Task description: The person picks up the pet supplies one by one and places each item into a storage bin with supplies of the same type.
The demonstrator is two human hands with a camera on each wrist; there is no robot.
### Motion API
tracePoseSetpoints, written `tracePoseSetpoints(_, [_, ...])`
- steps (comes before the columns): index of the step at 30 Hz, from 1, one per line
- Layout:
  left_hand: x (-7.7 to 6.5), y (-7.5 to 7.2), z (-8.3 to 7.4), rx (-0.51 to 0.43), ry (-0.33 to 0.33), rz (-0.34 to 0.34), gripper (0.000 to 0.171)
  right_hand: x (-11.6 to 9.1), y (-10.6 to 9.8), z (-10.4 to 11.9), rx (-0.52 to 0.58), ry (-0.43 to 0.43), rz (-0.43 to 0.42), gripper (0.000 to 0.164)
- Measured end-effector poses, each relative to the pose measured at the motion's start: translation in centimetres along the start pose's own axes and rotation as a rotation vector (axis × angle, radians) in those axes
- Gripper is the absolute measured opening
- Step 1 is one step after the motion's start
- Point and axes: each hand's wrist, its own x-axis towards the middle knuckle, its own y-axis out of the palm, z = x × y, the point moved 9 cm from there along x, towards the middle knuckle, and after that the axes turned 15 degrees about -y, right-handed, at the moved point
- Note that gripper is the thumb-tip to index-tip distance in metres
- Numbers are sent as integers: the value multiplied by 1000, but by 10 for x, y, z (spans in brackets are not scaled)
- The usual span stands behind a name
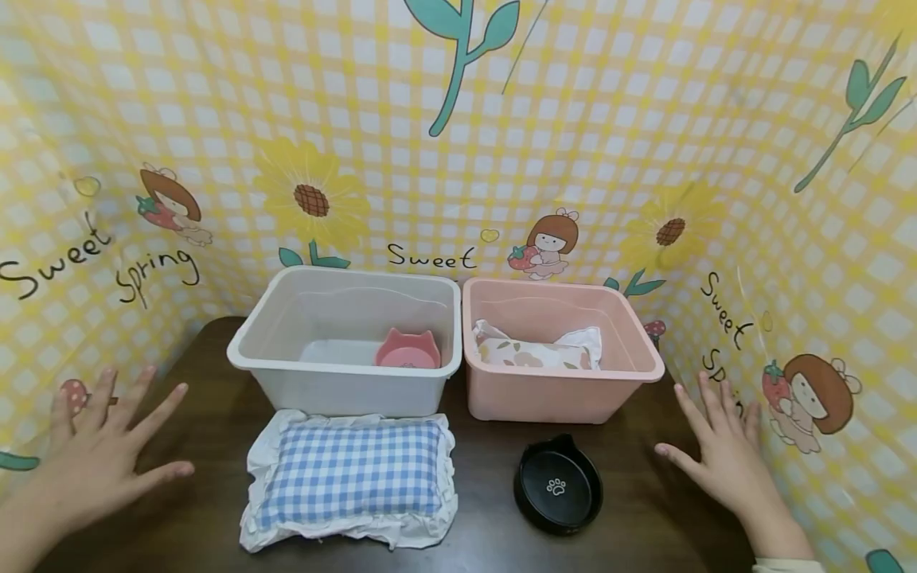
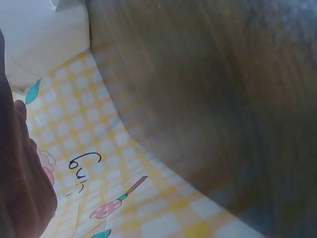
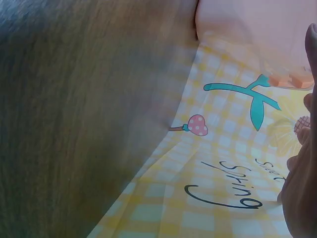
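My left hand is spread with straight fingers at the left side of the table, holding nothing. A blue-and-white checked pillow with a white ruffled edge lies to its right, apart from it. On the other side my right hand is also spread, with nothing in it. Nearest to it is a round black pet bowl with a paw print. Inside the white bin sits a pink cat-eared bowl. The pink bin contains a floral pillow with white ruffles.
Both bins stand side by side at the back of the dark wooden table. A yellow checked cloth with flowers and cartoon figures hangs behind and along both sides. In the left wrist view, the table fills much of the picture.
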Motion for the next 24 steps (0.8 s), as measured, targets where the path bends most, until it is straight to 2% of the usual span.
tracePoseSetpoints(11, [-13,6,-15,-50,12,33,116,9,-11,2,99,12,-62,104])
tracePoseSetpoints(18, [-20,9,-28,-172,28,54,116,18,-16,-1,174,43,-103,103])
tracePoseSetpoints(24, [-22,17,-38,-262,34,72,117,26,-18,-3,269,51,-148,100])
